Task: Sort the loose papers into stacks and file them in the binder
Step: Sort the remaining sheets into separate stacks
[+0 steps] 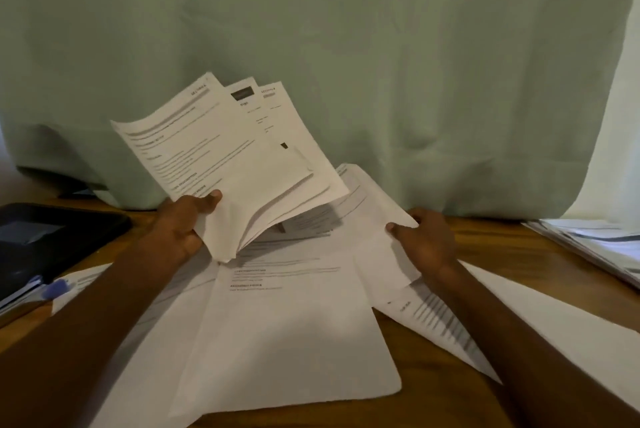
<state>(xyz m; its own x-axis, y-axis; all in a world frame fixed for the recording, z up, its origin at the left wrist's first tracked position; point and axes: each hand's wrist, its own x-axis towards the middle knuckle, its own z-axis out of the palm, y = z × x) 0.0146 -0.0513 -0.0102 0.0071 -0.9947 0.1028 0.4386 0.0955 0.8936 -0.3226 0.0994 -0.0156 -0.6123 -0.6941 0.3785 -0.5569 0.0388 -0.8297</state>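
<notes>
Gripping a fanned sheaf of papers by its near corner, the left hand holds it tilted up above the wooden table, thumb on top. At right, the right hand pinches the far edge of a loose sheet. More loose papers lie spread beneath, near. A dark binder rests far left, by a green curtain.

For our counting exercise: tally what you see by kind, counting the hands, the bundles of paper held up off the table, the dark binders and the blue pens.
Hands: 2, left hand and right hand
Held-up paper bundle: 1
Dark binder: 1
Blue pen: 1
Total: 5
</notes>
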